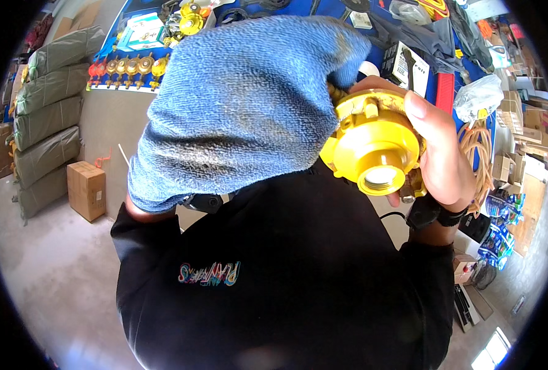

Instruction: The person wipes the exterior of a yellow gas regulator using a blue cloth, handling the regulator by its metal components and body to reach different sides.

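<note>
We hold a yellow gas regulator (pixel 372 145) up close, our right hand (pixel 437 151) clamped around its right side, thumb over the top rim, threaded opening facing us. Our left hand is hidden under a blue towel (pixel 249 102) that presses against the regulator's left side; we cannot tell its grip. Beyond, a row of yellow regulators (pixel 129 68) lies along the left edge of a blue table (pixel 434 74).

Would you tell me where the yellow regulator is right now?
In the head view, the yellow regulator sits right of centre, gripped in the right hand, with the blue towel pressed against its left side.
</note>
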Demonstrator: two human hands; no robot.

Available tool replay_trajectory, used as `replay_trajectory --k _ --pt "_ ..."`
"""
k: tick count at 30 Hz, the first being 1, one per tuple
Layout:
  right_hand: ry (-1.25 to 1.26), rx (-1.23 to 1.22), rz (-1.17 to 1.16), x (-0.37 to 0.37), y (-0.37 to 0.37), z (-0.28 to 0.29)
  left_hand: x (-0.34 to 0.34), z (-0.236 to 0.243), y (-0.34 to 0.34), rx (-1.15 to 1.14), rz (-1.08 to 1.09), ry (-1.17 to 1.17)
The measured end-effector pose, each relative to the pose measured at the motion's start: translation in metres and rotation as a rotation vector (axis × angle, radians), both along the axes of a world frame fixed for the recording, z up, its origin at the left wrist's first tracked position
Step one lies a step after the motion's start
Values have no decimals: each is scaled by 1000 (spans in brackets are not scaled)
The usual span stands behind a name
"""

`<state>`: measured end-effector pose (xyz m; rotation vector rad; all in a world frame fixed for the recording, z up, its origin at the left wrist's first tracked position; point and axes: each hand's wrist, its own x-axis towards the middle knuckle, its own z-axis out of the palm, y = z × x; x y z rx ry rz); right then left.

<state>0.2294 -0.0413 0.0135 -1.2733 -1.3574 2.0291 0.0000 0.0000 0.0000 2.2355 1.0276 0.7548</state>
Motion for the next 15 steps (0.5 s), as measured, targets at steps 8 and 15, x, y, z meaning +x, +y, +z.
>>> replay_trajectory --k 8,15 --pt "-120 64 43 -6 2 7 -20 -23 16 -31 -387 -453" --pt "-120 98 37 -6 2 9 -10 -23 8 -87 -233 -453"
